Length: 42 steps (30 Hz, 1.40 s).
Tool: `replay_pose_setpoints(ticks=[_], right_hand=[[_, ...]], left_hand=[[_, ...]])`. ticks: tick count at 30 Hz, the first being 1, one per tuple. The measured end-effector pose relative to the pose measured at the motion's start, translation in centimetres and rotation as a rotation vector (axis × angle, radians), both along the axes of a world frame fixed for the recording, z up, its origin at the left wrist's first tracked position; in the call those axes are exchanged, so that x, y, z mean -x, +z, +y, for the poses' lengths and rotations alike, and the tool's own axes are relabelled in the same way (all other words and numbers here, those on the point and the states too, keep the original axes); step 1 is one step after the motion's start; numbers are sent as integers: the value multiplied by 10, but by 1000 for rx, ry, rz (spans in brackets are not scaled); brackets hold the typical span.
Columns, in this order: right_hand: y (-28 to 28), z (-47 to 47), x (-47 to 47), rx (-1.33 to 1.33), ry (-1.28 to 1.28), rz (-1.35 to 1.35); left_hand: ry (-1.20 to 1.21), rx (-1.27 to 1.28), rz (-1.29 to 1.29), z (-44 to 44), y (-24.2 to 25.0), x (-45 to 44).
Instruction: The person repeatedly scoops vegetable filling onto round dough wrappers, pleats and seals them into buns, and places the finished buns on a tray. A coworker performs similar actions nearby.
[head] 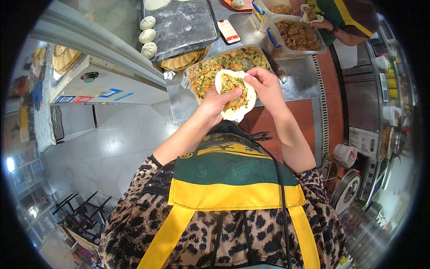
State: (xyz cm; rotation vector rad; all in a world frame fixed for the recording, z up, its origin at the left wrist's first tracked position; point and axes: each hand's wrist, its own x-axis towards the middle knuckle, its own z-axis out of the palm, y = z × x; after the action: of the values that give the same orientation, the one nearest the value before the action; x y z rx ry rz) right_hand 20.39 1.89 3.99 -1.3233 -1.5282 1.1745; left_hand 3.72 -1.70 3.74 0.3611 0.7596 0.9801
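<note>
A round dough wrapper (220, 79) lies across my left hand (216, 102), heaped with chopped vegetable filling (237, 97). My left thumb presses on the filling, and the fingers underneath are hidden by the dough. At the wrapper's upper right edge, my right hand (267, 85) pinches the rim between thumb and fingers. Just beyond both hands sits a rectangular tub of vegetable filling (205, 74), flecked with orange and green. A metal spoon (248, 64) rests in that filling.
A dark tray (181, 27) holds several pleated buns (148, 50) along its left edge. Beneath its corner is a wicker basket (186, 60). A phone (228, 32) lies by a plastic tub of brown filling (297, 35). A co-worker's hand (322, 25) holds a filled wrapper at upper right.
</note>
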Motion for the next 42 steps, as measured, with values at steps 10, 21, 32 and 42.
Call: replay_pose_setpoints(ticks=[10,21,32,42], right_hand=[[9,1,2,279,51,156],[22,-2,-2,284,222,136],[28,-3,-2,225,343,150],[35,-14,4,173,408,232]], left_hand=[[-73,-32,118,-2,0,1],[-286,-75,188,-4,7,12],[-247,45,64,-9,18,18],[-319,150,51,-14,18,29]])
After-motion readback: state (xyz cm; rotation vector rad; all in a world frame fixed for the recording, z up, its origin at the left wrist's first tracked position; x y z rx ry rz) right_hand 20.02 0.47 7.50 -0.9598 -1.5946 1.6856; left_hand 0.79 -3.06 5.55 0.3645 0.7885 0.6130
